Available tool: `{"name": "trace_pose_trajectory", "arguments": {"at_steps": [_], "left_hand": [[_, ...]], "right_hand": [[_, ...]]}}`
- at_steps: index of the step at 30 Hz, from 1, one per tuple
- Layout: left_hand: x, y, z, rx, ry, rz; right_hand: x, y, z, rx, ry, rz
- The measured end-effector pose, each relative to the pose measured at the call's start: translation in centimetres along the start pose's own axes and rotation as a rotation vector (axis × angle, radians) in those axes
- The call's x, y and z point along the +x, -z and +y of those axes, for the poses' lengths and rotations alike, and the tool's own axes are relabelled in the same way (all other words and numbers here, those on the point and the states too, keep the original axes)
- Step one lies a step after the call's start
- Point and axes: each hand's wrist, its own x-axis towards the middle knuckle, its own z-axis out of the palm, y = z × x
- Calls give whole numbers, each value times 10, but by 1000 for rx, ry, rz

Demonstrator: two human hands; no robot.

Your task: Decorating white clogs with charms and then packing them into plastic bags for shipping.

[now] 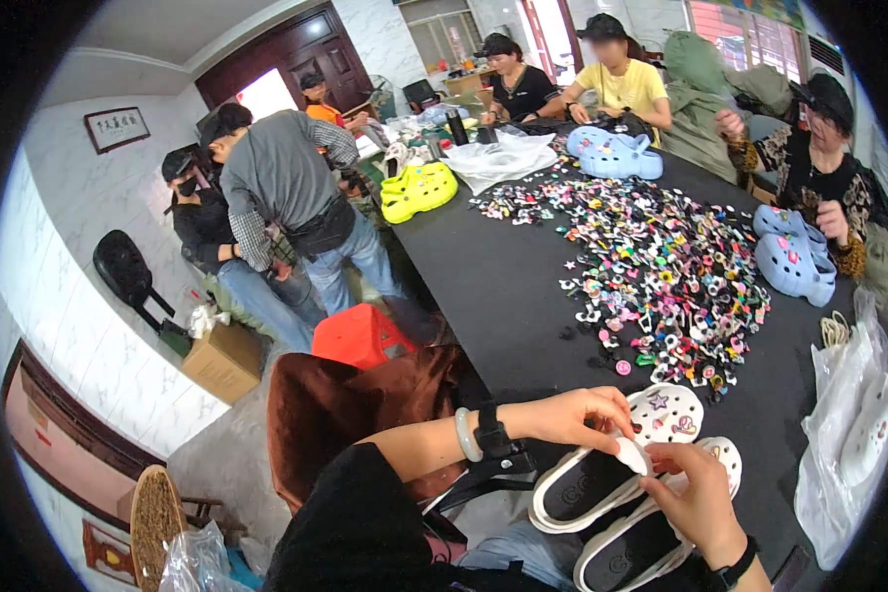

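Two white clog shoes (602, 493) lie side by side at the near edge of a black table (493, 286), toes pointing away from me. My left hand (572, 416) and my right hand (696, 493) meet over them and pinch a small white piece (631, 456) between the fingertips. The toe of the far clog (666, 411) carries a few coloured charms. A big heap of small multicoloured shoe charms (661, 266) spreads over the table just beyond my hands.
Pale blue clogs (794, 259) lie at the right, another blue pair (614, 155) at the far end, a yellow pair (417, 189) at the far left. Clear plastic bags (849, 434) sit at my right. Several people sit or stand around the table; an orange stool (360, 335) stands beside it.
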Motion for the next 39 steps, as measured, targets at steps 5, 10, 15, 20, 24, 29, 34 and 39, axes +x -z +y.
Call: {"name": "trace_pose_trajectory", "arguments": {"at_steps": [5,10,15,20,24,29,34,39], "left_hand": [[3,-4,3,60,-56,36],[3,-13,-1,-46,24,171],[-7,-19,9,137,49,225],[-34,-37,35,455,-189,541],[-49,-63,69,533,-154,331],[-37,-88,59,539,-17,147],[-14,-98,53,497,219,-24],[-4,-102,47,524,252,51]], "right_hand": [[-3,-3,-1,-20,-50,24],[-2,-6,2,-50,-22,60],[-9,-5,6,-5,-48,47],[-27,15,-8,12,-12,45],[-52,36,-7,-33,-24,89],[-64,69,-7,-247,-46,47],[-74,97,-35,-305,-30,140],[-88,113,-39,-215,-43,279]]}}
